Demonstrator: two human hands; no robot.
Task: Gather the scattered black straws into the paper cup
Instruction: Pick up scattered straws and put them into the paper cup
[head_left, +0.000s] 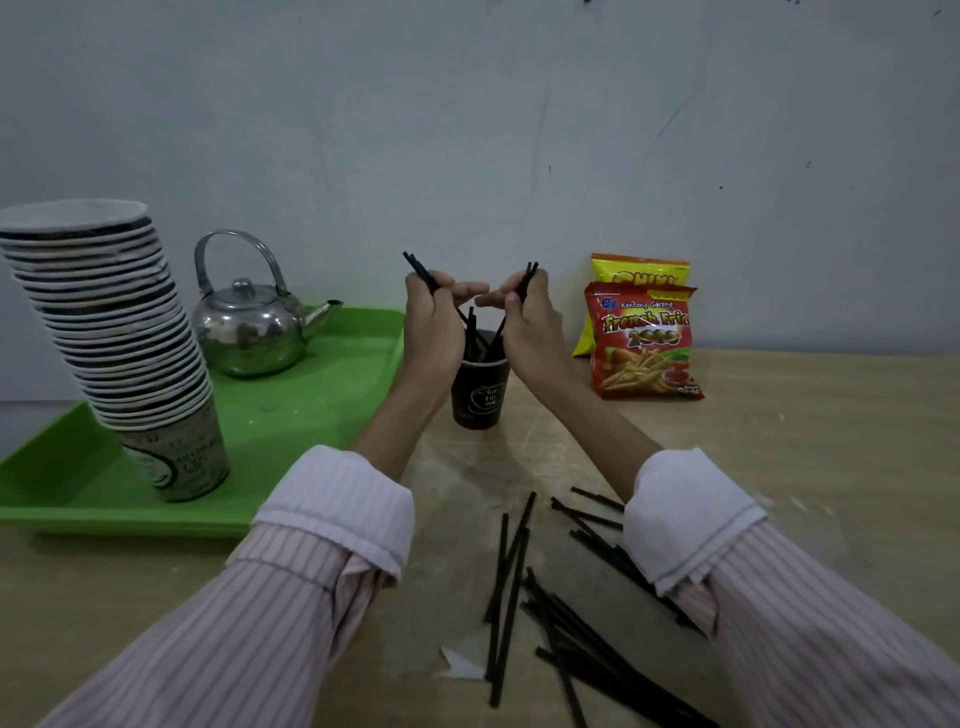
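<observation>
A dark paper cup (479, 396) stands upright on the wooden table, with several black straws sticking out of its mouth. My left hand (432, 322) hovers just above the cup's left rim and grips a few black straws (417, 268) that slant down into the cup. My right hand (525, 322) is above the right rim and pinches a few more straws (529, 278), which also point down into the cup. Several loose black straws (550, 608) lie scattered on the table near me, partly under my right sleeve.
A green tray (311, 405) at the left carries a leaning stack of paper cups (124, 343) and a metal kettle (254, 327). Two snack bags (647, 338) lean against the wall right of the cup. A scrap of white paper (462, 665) lies near the straws.
</observation>
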